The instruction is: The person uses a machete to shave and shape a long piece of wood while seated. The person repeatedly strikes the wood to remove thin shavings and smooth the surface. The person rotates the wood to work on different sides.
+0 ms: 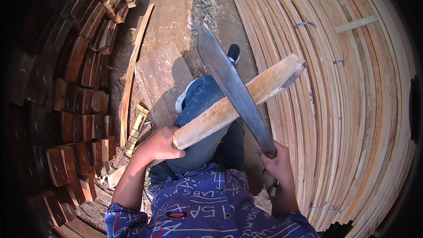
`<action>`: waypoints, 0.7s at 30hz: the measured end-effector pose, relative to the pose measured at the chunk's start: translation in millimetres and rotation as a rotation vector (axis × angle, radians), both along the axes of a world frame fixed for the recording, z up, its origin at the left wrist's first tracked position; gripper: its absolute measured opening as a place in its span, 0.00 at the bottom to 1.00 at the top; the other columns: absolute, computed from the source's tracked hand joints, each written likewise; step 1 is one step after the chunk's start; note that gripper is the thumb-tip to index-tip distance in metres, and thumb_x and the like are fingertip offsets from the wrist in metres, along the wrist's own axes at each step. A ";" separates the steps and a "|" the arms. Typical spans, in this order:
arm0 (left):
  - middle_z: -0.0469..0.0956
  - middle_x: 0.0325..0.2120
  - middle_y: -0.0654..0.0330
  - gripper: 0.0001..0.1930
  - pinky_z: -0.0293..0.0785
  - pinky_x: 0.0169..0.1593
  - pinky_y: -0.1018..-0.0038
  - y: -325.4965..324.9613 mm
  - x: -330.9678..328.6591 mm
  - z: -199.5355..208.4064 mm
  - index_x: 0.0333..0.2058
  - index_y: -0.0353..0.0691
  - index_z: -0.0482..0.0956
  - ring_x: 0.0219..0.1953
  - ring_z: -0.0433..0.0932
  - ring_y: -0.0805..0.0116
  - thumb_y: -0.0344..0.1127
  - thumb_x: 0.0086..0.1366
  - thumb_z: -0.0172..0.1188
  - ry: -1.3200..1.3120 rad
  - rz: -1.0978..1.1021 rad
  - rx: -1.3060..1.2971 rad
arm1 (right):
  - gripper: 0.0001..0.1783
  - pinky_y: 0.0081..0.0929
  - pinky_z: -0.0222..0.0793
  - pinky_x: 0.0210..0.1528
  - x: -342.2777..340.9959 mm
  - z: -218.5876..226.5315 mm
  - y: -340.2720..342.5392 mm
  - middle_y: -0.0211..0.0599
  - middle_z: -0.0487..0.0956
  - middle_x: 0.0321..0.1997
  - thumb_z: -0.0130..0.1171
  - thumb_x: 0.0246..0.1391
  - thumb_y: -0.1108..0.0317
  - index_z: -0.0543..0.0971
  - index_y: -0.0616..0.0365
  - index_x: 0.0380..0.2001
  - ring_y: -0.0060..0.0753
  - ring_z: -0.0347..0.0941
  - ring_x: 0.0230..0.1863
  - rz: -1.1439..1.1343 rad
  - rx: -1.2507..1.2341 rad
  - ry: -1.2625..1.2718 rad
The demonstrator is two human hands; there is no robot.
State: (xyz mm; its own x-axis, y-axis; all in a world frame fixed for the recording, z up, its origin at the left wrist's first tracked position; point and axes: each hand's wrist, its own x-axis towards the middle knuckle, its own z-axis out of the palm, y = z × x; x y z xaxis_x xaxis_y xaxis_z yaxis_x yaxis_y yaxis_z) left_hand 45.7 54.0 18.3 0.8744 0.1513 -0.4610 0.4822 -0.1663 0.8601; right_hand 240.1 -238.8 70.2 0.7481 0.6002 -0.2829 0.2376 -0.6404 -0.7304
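My left hand (164,144) is closed around the near end of a short, thick wooden block (207,125). The block slants up to the right, above my jeans-clad thigh, and its far end is roughly cut at an angle. In my right hand (277,162) is the handle of a machete (233,90), with fingers wrapped round it. Its broad, dark steel blade points away and to the left, crossing over the middle of the block. Whether the blade touches the wood I cannot tell. My left fingertips are hidden beneath the block.
Long sawn planks (326,105) are stacked along the right. Short timber blocks (83,101) are piled high on the left. A thin wood strip (134,70), a yellow tool-like piece (136,130) and a flat board (161,77) lie on the ground, with shavings (207,2) farther off.
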 end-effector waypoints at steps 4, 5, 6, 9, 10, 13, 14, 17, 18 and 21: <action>0.81 0.28 0.44 0.24 0.76 0.41 0.66 0.0 -1.3 -2.3 0.37 0.28 0.79 0.33 0.83 0.55 0.36 0.40 0.68 0.046 -0.003 0.023 | 0.12 0.20 0.70 0.33 5.9 10.4 14.6 0.34 0.82 0.28 0.64 0.50 0.76 0.79 0.66 0.39 0.16 0.76 0.30 -0.206 -0.034 0.131; 0.81 0.29 0.43 0.24 0.76 0.41 0.66 -0.3 -1.6 -5.3 0.37 0.28 0.80 0.33 0.83 0.54 0.36 0.40 0.69 0.047 0.004 0.047 | 0.11 0.19 0.70 0.33 10.4 7.9 18.0 0.33 0.81 0.27 0.63 0.50 0.76 0.79 0.66 0.39 0.16 0.75 0.29 -0.238 -0.039 0.117; 0.81 0.29 0.43 0.24 0.76 0.40 0.65 0.5 -1.2 -6.7 0.37 0.28 0.80 0.33 0.83 0.52 0.37 0.40 0.69 0.047 0.012 0.070 | 0.11 0.19 0.69 0.32 15.6 2.6 20.2 0.32 0.80 0.27 0.63 0.50 0.76 0.79 0.66 0.38 0.15 0.74 0.28 -0.270 -0.044 0.104; 0.81 0.28 0.41 0.24 0.77 0.40 0.65 2.3 3.2 -4.9 0.36 0.28 0.80 0.34 0.83 0.49 0.38 0.39 0.69 0.041 0.011 0.042 | 0.10 0.19 0.68 0.31 10.3 -5.9 23.0 0.28 0.78 0.25 0.63 0.50 0.77 0.79 0.66 0.37 0.14 0.71 0.27 -0.327 0.015 0.064; 0.81 0.28 0.41 0.24 0.77 0.40 0.65 2.0 1.9 -5.9 0.36 0.29 0.80 0.33 0.83 0.49 0.38 0.39 0.69 0.024 0.018 0.057 | 0.09 0.19 0.67 0.30 8.1 -7.3 23.7 0.27 0.77 0.24 0.63 0.50 0.77 0.79 0.66 0.36 0.14 0.70 0.26 -0.335 0.048 0.052; 0.80 0.27 0.42 0.24 0.77 0.39 0.64 1.9 -2.3 -9.0 0.36 0.29 0.80 0.33 0.83 0.50 0.38 0.39 0.69 -0.002 0.031 0.077 | 0.09 0.19 0.67 0.30 21.2 11.5 23.1 0.25 0.77 0.23 0.63 0.50 0.78 0.78 0.66 0.36 0.14 0.71 0.27 -0.236 -0.041 0.011; 0.80 0.27 0.42 0.24 0.77 0.39 0.64 2.2 -3.1 -9.2 0.36 0.29 0.80 0.32 0.83 0.49 0.38 0.39 0.69 0.005 0.033 0.066 | 0.08 0.19 0.66 0.29 24.0 16.4 24.1 0.25 0.76 0.23 0.63 0.50 0.78 0.78 0.66 0.35 0.14 0.70 0.26 -0.246 -0.032 0.010; 0.80 0.27 0.42 0.24 0.77 0.39 0.64 2.7 1.0 -3.1 0.35 0.29 0.80 0.32 0.83 0.49 0.38 0.39 0.68 0.044 0.021 0.068 | 0.05 0.19 0.63 0.23 36.1 16.5 18.2 0.25 0.75 0.21 0.63 0.50 0.78 0.77 0.64 0.31 0.13 0.68 0.21 -0.305 -0.008 0.078; 0.80 0.27 0.42 0.24 0.76 0.39 0.64 3.2 2.5 -0.1 0.35 0.29 0.80 0.32 0.83 0.49 0.38 0.38 0.68 0.060 0.015 0.075 | 0.05 0.19 0.62 0.22 33.7 13.1 19.2 0.25 0.74 0.21 0.63 0.50 0.78 0.77 0.64 0.31 0.13 0.67 0.20 -0.306 0.002 0.060; 0.79 0.26 0.41 0.23 0.76 0.39 0.63 3.5 4.5 2.2 0.35 0.28 0.80 0.32 0.82 0.47 0.38 0.38 0.67 0.069 0.024 0.047 | 0.05 0.19 0.61 0.21 24.4 4.9 23.5 0.25 0.74 0.20 0.63 0.50 0.77 0.76 0.63 0.31 0.13 0.67 0.20 -0.333 -0.012 0.071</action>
State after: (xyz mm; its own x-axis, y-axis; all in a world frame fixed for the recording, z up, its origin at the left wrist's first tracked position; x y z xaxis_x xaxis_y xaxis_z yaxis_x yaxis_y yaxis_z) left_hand 50.2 57.5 20.5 0.8367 0.1949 -0.5119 0.5444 -0.1928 0.8164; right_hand 264.5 -215.3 75.2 0.8806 0.3229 -0.3468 -0.0372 -0.6826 -0.7299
